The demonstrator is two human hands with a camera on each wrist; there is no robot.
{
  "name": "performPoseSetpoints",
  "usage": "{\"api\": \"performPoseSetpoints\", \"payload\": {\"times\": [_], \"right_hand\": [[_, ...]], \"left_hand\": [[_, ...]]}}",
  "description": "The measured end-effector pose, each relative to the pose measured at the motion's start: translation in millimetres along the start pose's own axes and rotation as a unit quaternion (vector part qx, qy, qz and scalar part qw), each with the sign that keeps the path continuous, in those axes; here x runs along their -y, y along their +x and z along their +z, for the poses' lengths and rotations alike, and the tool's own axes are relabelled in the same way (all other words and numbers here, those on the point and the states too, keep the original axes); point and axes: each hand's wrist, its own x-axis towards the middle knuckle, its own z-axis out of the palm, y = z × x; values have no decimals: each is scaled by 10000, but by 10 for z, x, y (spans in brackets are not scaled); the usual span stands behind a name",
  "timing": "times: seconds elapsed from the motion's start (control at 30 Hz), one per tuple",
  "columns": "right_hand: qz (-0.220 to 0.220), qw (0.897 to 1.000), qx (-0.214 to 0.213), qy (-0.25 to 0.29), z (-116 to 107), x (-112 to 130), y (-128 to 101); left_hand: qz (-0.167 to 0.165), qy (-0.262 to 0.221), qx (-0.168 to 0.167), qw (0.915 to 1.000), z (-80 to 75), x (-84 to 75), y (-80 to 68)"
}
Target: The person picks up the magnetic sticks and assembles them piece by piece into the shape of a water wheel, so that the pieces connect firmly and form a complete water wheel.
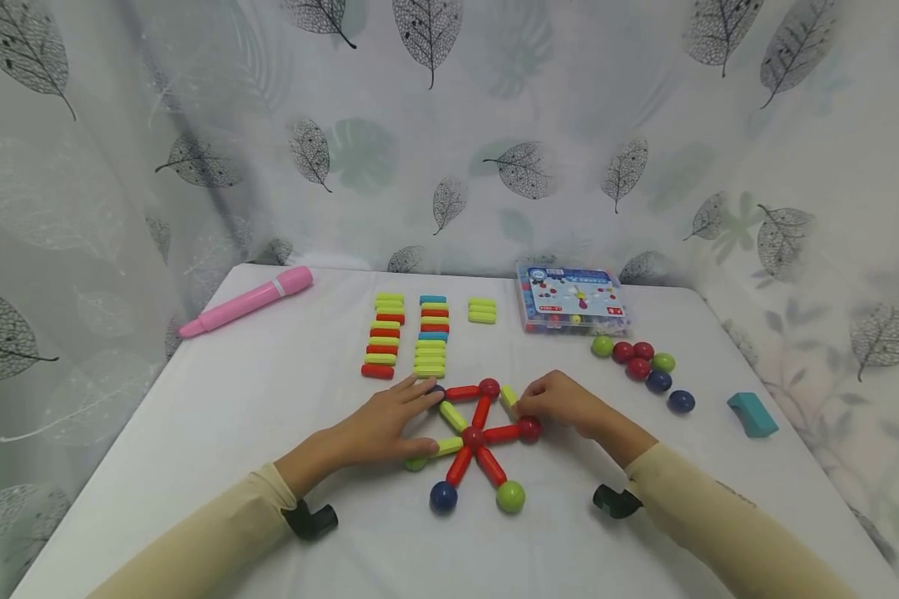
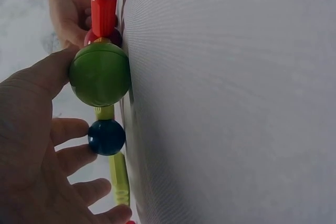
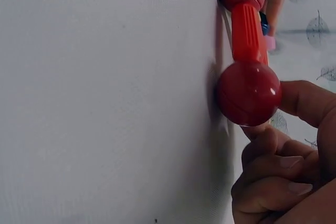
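I see bare table toward both edges; my left hand lies flat, fingers straight, on the star figure; my right hand pinches its yellow-green rod.

1. Between the hands, the star of sticks is red and yellow-green, with a dark red ball at its middle.
2. Its nearest tips end in a dark blue ball and a green ball.
3. Beyond the left hand, the rows of sticks are yellow-green, red and blue.
4. Beyond the right hand, the loose balls are green, dark red and dark blue.
5. Far left of the hands lies a pink pen; far right, a teal block.
6. The surface is white.
7. The curtain behind is white with grey leaves.
8. Both sleeves are pale yellow.
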Motion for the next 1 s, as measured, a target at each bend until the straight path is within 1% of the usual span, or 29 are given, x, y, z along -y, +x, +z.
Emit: {"api": "performPoseSetpoints", "payload": {"times": [0.13,0.3,0.4,0.5,0.6,0.67,0.73,0.83,0.93,1.0], "right_hand": [[-67,9999,81,-40,30,14,13],[-163,9998,75,-46,42,17,21],[-347,9990,136,-249,7,5,-23],[-622,9949,185,-768,-39,-13,-128],[-896,9859,157,-1406,-44,-43,-238],[-1048,9803,44,-1672,-18,-68,-270],[-1168,9779,-81,-1732,17,-87,-284],[-1307,9775,-280,-1635,47,-115,-267],[-1525,9745,-340,-1611,15,-122,-209],[-1664,9722,-319,-1616,-27,-106,-157]], "left_hand": [[15,-7,10,10000,3,8,-7],[-2,35,-21,10000,-3,11,-11],[15,36,-54,10000,0,17,-13],[14,13,-80,10000,2,21,-10],[-61,-5,-98,9999,-5,21,-15],[-150,17,-96,9998,-16,20,-29],[-199,79,-95,9997,-22,28,-55],[-220,203,-106,9995,-33,22,-111],[-134,302,-229,9992,-47,-7,-188],[-6,363,-351,9987,-51,-36,-245]]}}
